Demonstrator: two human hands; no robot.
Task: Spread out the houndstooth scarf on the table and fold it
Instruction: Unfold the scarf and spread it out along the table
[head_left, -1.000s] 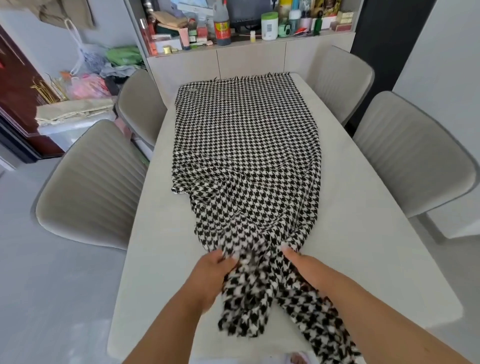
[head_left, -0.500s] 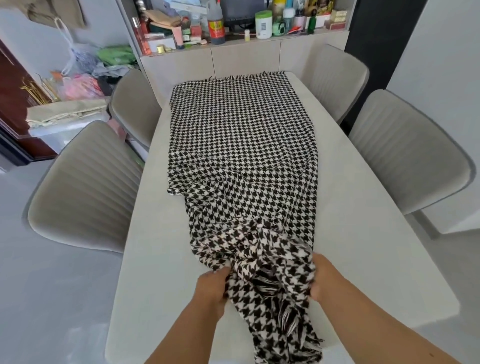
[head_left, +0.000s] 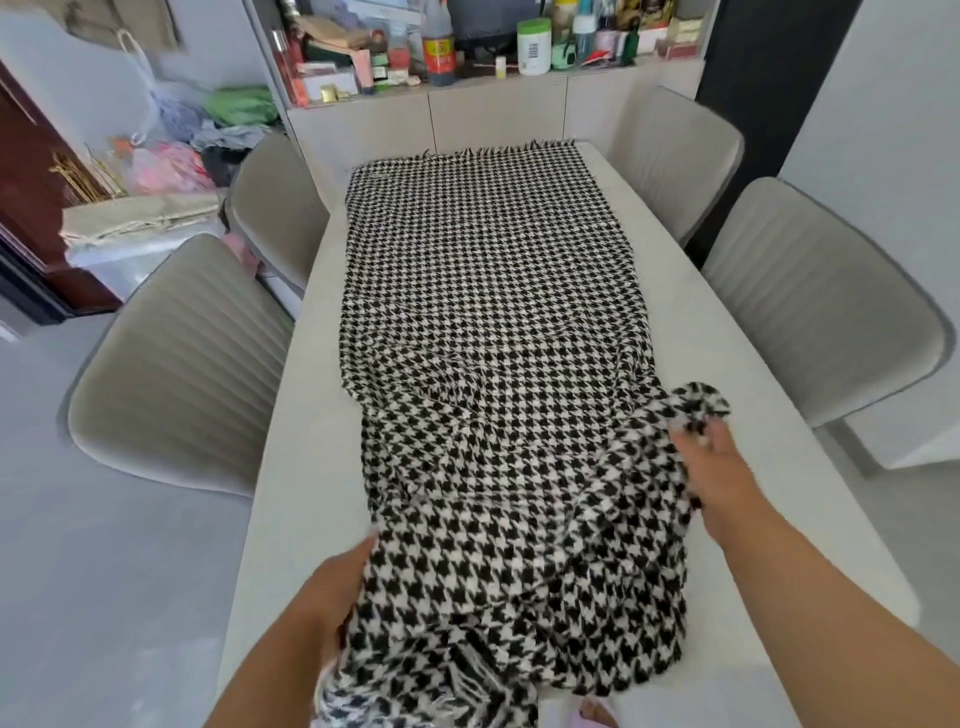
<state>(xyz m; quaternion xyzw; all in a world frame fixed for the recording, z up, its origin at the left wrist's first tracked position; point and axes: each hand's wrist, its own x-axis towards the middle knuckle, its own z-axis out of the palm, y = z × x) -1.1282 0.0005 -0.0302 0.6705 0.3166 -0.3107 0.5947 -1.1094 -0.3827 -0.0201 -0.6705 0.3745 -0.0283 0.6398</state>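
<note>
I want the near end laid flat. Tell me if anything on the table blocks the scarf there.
Nothing visible does. The table is bare beside the houndstooth scarf; the left hand and right hand each have a grip on its bunched near end.

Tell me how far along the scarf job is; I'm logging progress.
Done: the far half of the scarf lies flat on the table. In hand: the left hand and right hand grip the rumpled near end, apart. Left: flattening that end, then folding.

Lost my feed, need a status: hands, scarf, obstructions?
Left hand and right hand both gripping the near end. Scarf flat at far end, bunched near. Table otherwise bare.
</note>
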